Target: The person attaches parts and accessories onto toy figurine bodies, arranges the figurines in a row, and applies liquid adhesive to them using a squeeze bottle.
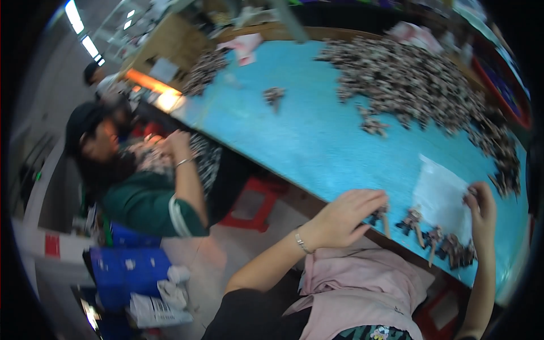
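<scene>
Pink cloth point(362, 277), nearest. Left hand point(352, 214) at small dark piece point(378, 214), grip unclear; similar pieces point(434, 234) along near edge of counter point(283, 144), where a brushing wrist could knock some off. Right hand point(480, 204), fingers curled, contents unclear

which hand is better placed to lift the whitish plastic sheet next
Right, probably: the right hand is just right of the sheet, though it seems to pinch something small and dark. The left hand is farther off, at the leftmost piece of the front row.
</scene>
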A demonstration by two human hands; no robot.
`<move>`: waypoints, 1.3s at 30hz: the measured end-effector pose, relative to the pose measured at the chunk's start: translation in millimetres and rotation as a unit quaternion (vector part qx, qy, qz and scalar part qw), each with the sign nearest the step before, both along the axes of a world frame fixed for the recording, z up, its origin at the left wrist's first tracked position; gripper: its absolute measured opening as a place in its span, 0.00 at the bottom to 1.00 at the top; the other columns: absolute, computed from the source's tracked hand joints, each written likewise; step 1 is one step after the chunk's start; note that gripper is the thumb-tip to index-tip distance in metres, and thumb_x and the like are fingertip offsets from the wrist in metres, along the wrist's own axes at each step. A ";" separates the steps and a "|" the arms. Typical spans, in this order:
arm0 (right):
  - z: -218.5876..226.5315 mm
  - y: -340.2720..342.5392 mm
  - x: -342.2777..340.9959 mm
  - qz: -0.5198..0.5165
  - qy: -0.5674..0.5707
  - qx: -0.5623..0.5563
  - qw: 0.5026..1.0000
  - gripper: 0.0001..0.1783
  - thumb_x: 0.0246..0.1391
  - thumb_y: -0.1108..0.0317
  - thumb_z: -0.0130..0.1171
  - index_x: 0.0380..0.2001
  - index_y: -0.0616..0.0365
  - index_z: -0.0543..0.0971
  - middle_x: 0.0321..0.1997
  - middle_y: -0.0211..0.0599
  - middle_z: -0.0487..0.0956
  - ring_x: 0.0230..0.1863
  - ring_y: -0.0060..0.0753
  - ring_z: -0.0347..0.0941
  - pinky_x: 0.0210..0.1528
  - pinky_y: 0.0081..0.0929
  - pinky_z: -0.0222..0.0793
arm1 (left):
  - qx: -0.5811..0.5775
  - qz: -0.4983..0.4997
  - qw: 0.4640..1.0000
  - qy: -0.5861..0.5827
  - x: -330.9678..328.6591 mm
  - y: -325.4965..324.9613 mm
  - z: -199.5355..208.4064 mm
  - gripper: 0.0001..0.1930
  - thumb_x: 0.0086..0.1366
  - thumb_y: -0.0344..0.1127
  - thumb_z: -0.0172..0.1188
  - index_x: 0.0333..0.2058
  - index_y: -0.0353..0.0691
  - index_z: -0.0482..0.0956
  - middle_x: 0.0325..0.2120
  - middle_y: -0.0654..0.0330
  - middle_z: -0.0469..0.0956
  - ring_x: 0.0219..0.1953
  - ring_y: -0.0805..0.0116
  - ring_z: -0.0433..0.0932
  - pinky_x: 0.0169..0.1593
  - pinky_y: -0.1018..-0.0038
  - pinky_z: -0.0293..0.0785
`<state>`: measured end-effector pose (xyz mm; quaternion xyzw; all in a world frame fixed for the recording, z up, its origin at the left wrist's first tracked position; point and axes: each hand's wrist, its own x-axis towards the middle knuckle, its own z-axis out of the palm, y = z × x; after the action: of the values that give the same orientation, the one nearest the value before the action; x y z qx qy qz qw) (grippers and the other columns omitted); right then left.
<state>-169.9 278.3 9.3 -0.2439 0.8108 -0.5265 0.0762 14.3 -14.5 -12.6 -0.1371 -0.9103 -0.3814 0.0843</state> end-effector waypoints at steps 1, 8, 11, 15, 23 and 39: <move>8.6 3.9 4.7 -0.020 -0.095 -0.077 0.992 0.05 0.58 0.76 0.49 0.38 0.62 0.72 0.28 0.32 0.71 0.29 0.20 0.68 0.32 0.18 0.65 | 0.016 -0.003 1.000 0.008 0.3 0.8 0.0 0.33 0.51 0.26 0.59 0.59 0.36 0.64 0.57 0.50 0.66 0.56 0.51 0.67 0.59 0.60 0.63; 33.2 1.1 36.2 0.014 -0.290 -0.155 0.944 0.20 0.65 0.59 0.44 0.47 0.68 0.71 0.25 0.32 0.72 0.22 0.18 0.66 0.24 0.15 0.60 | 0.024 0.028 0.999 0.032 11.7 -7.3 1.4 0.32 0.50 0.26 0.64 0.56 0.36 0.66 0.53 0.51 0.70 0.54 0.53 0.70 0.57 0.63 0.66; 41.6 -0.7 64.8 0.014 -0.345 -0.180 0.921 0.21 0.64 0.59 0.45 0.48 0.70 0.71 0.26 0.34 0.73 0.23 0.19 0.67 0.25 0.14 0.61 | 0.068 0.037 0.997 0.013 19.5 -5.8 5.1 0.31 0.51 0.28 0.65 0.55 0.37 0.67 0.51 0.50 0.71 0.51 0.53 0.72 0.55 0.64 0.69; 44.3 2.1 103.2 0.013 -0.393 -0.204 0.897 0.25 0.61 0.59 0.51 0.49 0.74 0.71 0.30 0.37 0.75 0.28 0.27 0.72 0.32 0.21 0.68 | 0.135 0.023 0.990 -0.035 25.8 7.1 14.2 0.30 0.52 0.30 0.66 0.55 0.36 0.67 0.50 0.49 0.71 0.49 0.54 0.74 0.52 0.67 0.72; 14.7 -40.9 142.8 0.167 -0.153 -0.101 0.969 0.16 0.46 0.80 0.61 0.42 0.66 0.76 0.46 0.45 0.74 0.44 0.38 0.74 0.47 0.28 0.69 | 0.137 -0.014 0.984 -0.111 29.8 26.6 13.3 0.32 0.50 0.29 0.67 0.55 0.34 0.67 0.49 0.48 0.71 0.50 0.52 0.73 0.53 0.67 0.70; -4.9 -53.6 150.5 0.127 -0.084 -0.040 0.987 0.16 0.44 0.80 0.61 0.41 0.64 0.77 0.44 0.43 0.74 0.42 0.41 0.74 0.41 0.28 0.73 | 0.108 -0.027 0.988 -0.110 17.0 41.7 17.2 0.30 0.47 0.27 0.68 0.51 0.33 0.70 0.43 0.50 0.75 0.44 0.54 0.76 0.47 0.67 0.74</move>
<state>-19.3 224.7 4.4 -0.3032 0.7422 -0.5631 0.2004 31.3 27.2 4.6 -0.1095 -0.8632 -0.4927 -0.0121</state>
